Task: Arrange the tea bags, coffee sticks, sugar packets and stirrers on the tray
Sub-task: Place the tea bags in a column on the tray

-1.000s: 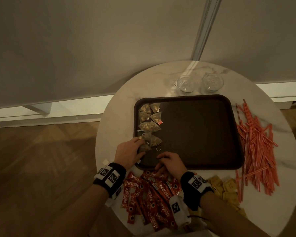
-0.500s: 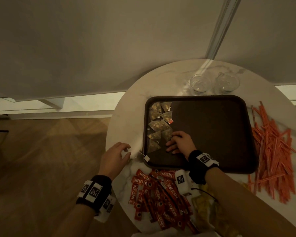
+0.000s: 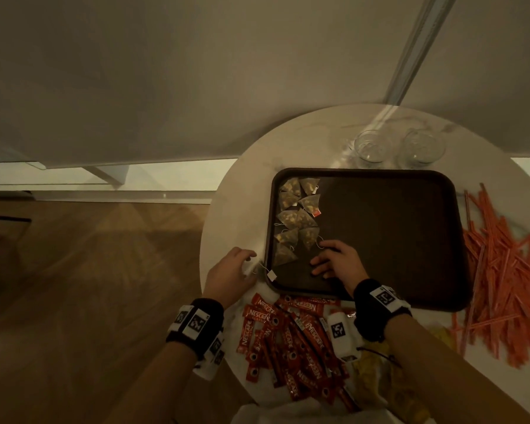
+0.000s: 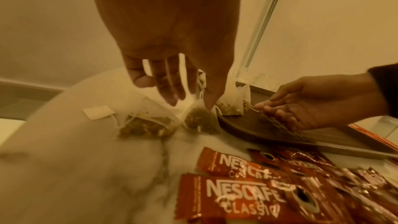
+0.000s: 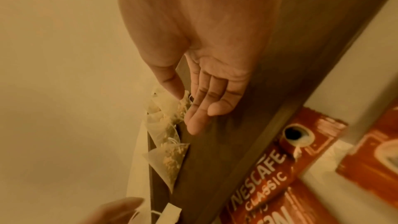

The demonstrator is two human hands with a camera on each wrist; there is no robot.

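A dark brown tray (image 3: 410, 240) holds several pyramid tea bags (image 3: 291, 221) in its left column. My right hand (image 3: 322, 255) lies on the tray with straight fingers. Its thumb and index fingertips touch a tea bag (image 5: 172, 108) in that column. My left hand (image 3: 242, 264) is on the table just left of the tray. Its thumb and fingertips (image 4: 172, 98) pinch the top of a tea bag (image 4: 200, 120) lying on the marble. Another tea bag (image 4: 142, 125) lies beside that one. Red coffee sticks (image 3: 288, 332) are piled in front of the tray.
Orange stirrers (image 3: 502, 270) lie heaped right of the tray, and yellow sugar packets (image 3: 371, 368) sit under my right forearm. Two glasses (image 3: 371, 145) stand behind the tray. The round marble table (image 3: 233, 209) ends just left of my left hand, above a wooden floor.
My right hand went from the coffee sticks onto the tray, up to the tea bags. My left hand pulled back off the tray's corner to the table at its left.
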